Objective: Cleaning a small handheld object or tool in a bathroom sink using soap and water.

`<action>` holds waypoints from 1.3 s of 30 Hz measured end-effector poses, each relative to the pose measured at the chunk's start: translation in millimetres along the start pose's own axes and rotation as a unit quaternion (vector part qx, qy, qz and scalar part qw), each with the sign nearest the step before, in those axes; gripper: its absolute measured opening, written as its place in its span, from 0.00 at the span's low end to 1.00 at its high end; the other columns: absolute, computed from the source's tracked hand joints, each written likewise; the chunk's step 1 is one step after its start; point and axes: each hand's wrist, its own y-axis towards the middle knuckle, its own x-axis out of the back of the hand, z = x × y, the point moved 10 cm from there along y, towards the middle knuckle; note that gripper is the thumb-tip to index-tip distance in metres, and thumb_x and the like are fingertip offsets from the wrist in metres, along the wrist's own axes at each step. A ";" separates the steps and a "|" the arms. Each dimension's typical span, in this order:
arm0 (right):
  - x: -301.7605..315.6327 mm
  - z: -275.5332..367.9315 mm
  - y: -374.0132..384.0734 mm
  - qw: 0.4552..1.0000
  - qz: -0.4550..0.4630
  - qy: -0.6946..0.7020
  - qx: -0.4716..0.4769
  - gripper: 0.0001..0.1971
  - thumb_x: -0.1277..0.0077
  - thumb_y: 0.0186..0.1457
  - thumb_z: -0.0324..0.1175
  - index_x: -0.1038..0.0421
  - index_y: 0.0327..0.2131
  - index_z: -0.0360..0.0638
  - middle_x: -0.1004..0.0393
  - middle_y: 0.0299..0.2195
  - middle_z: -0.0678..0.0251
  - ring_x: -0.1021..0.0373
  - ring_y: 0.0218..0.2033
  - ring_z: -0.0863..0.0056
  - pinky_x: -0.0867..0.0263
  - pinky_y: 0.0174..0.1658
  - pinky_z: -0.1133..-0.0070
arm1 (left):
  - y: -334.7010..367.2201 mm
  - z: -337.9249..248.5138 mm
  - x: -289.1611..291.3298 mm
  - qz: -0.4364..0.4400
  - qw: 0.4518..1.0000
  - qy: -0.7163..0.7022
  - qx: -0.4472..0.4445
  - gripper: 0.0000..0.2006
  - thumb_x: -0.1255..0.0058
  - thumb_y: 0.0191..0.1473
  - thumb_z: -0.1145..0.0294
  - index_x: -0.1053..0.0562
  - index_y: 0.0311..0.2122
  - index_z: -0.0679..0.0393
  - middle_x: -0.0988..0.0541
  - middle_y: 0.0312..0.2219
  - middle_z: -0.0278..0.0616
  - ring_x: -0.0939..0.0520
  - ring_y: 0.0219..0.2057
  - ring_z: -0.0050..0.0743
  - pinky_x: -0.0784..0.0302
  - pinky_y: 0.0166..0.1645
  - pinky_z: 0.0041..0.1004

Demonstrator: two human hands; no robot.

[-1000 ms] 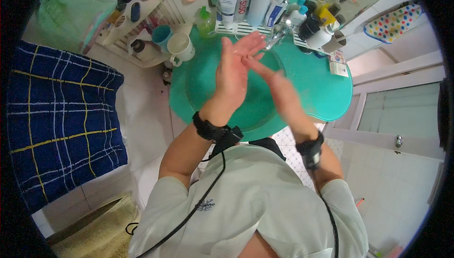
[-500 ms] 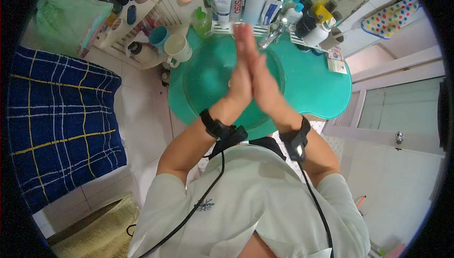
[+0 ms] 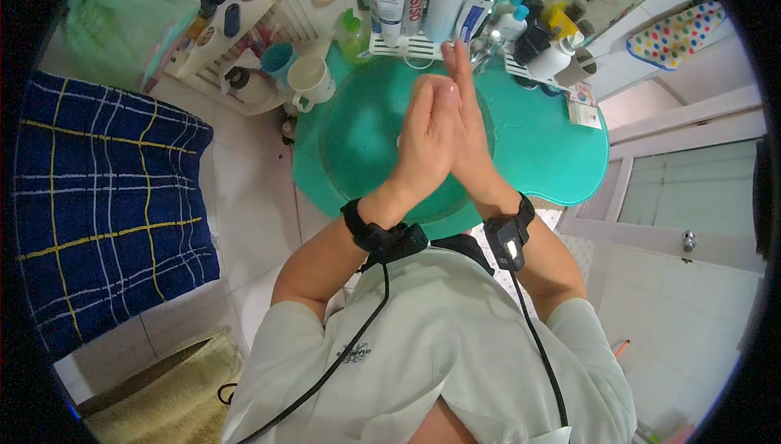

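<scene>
Over the green glass basin (image 3: 358, 147), my two hands press against each other. My left hand (image 3: 425, 139) is closed, its fingers curled in against the right palm. What lies inside the curl, if anything, is hidden. My right hand (image 3: 473, 147) is flat and upright, its straight fingers rising past the left knuckles toward the tap. Part of its palm is covered by the left hand. A chrome tap (image 3: 486, 49) stands just beyond the right fingertips. Each wrist wears a black strap with a small device and a cable.
Tubes, spray cans and bottles crowd a white rack (image 3: 407, 47) behind the basin. A white mug (image 3: 311, 82) and a teal cup (image 3: 279, 60) stand at the left. A pump bottle (image 3: 556, 57) stands right of the tap. A blue checked towel (image 3: 114, 208) hangs at left.
My left hand was flat, palm to palm with the right, fingers upward. Now its fingers are curled in against the right hand, which stays straight. Both hands have shifted slightly right.
</scene>
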 end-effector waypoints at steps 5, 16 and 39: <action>-12.2 7.0 -3.7 0.992 0.067 0.096 -0.034 0.29 0.66 0.68 0.36 0.59 0.68 0.38 0.49 0.65 0.48 0.51 0.67 0.62 0.55 0.66 0.73 | 5.5 7.8 4.9 0.033 0.995 -0.047 0.081 0.15 0.65 0.68 0.62 0.31 0.39 0.63 0.31 0.24 0.38 0.30 0.28 0.27 0.31 0.36 0.30; -9.0 4.2 -10.5 0.963 0.109 0.190 -0.155 0.26 0.68 0.70 0.42 0.51 0.66 0.41 0.38 0.61 0.56 0.33 0.42 0.81 0.34 0.44 0.85 | -10.5 18.0 -7.7 0.170 0.941 -0.184 0.227 0.13 0.64 0.68 0.62 0.31 0.41 0.59 0.36 0.22 0.30 0.38 0.22 0.13 0.42 0.25 0.19; -5.7 14.4 -12.8 0.967 0.108 0.197 -0.120 0.24 0.70 0.70 0.40 0.50 0.65 0.42 0.37 0.60 0.56 0.33 0.44 0.82 0.35 0.47 0.85 | -5.2 5.2 -8.7 0.131 0.984 -0.041 0.110 0.15 0.64 0.65 0.59 0.31 0.36 0.60 0.36 0.20 0.29 0.39 0.20 0.15 0.45 0.23 0.21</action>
